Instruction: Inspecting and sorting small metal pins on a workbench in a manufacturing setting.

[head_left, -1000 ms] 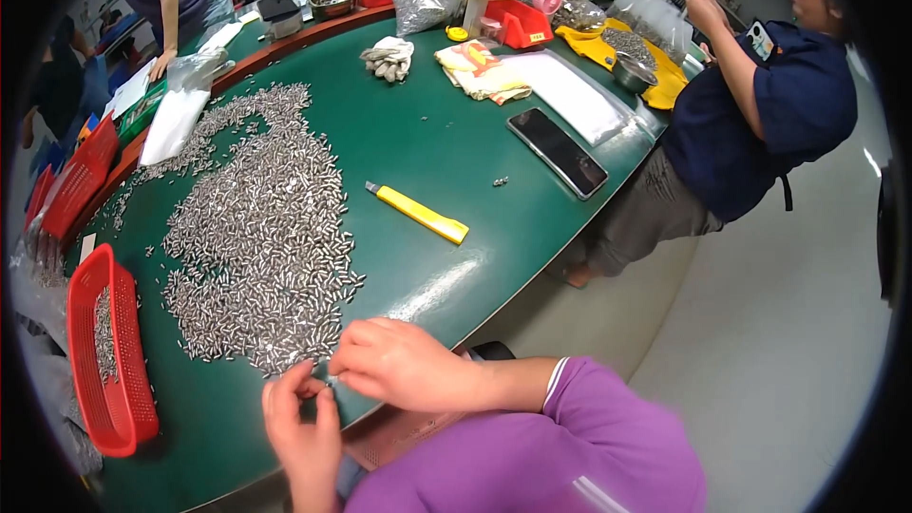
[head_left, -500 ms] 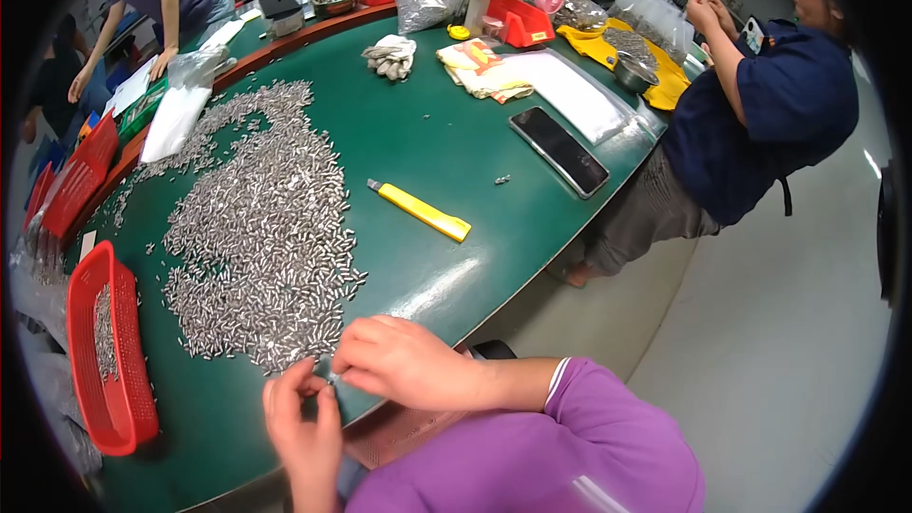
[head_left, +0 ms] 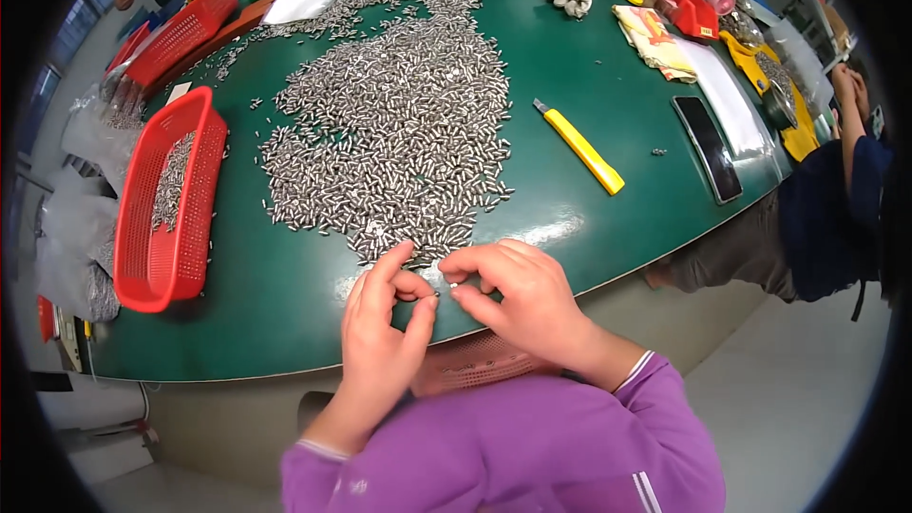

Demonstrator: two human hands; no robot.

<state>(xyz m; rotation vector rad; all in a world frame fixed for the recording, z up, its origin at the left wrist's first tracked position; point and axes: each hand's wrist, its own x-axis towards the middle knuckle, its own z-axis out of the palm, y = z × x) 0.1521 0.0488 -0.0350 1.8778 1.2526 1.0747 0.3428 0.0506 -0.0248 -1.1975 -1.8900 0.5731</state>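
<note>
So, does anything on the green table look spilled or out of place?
Nothing looks damaged. The small metal pins lie in one wide loose heap on the green table, with a few strays near the phone. The yellow utility knife lies apart from the heap. Both hands pinch something small at the heap's near edge.

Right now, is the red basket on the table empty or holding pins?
Holding pins: a thin grey layer of them lies inside the red basket; its mesh shows through elsewhere.

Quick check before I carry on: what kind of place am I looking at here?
Probably a small factory or sorting workshop. A big heap of small metal pins covers a green worktable, red mesh baskets hold more, and another worker sits alongside.
</note>
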